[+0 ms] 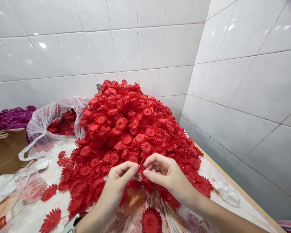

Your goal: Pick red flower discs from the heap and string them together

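My left hand [126,174] and my right hand [158,167] meet in front of a tall heap of red fabric flower pieces [126,126]. Thumb and fingers of both hands are pinched together on a red flower piece [141,170], mostly covered by the fingertips. Below them on the table lies a single round red flower piece [151,220] with a small hole in its middle. Thin straw-coloured sticks [173,215] lie beneath my right hand. A watch [74,223] is on my left wrist.
A clear plastic bag [40,121] with darker red pieces stands at left, beside purple petals [12,118] and a cardboard box [8,152]. Clear plastic containers [24,184] lie nearer. Tiled walls [145,48] bound the table at back and right.
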Tool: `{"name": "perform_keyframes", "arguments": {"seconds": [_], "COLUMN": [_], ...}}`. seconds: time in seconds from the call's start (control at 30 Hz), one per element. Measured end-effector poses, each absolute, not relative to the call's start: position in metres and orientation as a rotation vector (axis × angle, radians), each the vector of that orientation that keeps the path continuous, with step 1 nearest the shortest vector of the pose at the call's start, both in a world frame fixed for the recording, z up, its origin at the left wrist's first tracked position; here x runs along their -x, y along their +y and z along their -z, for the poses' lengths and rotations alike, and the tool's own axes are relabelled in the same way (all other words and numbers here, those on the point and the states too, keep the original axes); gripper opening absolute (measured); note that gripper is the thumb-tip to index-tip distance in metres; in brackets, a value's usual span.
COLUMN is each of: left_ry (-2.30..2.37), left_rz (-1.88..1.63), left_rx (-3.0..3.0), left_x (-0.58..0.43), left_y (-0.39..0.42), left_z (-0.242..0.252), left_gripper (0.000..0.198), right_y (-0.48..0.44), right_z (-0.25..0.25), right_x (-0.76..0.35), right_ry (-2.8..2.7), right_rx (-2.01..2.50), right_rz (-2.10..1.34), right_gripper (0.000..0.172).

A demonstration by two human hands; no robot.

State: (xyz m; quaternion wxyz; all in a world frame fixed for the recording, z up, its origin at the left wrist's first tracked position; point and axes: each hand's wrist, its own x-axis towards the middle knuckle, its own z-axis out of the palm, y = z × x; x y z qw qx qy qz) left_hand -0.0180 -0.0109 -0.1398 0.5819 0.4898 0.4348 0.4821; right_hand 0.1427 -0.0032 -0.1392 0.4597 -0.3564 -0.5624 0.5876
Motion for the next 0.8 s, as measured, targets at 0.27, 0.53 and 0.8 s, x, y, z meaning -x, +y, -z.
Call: {"name": "perform_keyframes", "arguments": {"seconds": [0.27, 0.53, 0.8], "left_ry": [0.997, 0.949, 0.938], "left_rz": [-1.144, -1.148, -1.150], "left_rx": [-1.105, -1.087, -1.114], "left_x": [0.0176, 0.0176, 0.0172], "left_y": [-0.0093, -0.0110, -0.0114], "left_z": [0.1423, 0.1403, 0.1400], "left_gripper": [0.026, 0.021, 0.019], "right_y": [-0.0050, -0.0037, -0.0043], "right_z": [0.1402, 0.1366, 0.1374], "right_x": [-0.1408, -0.1415, -0.1420], "right_ry": [-1.425, -1.400, -1.371], "right_rx": [0.926, 0.885, 0.888], "right_rz": [-1.390, -1.449, -1.526], "right_gripper": [0.015, 0.014, 0.020]}}
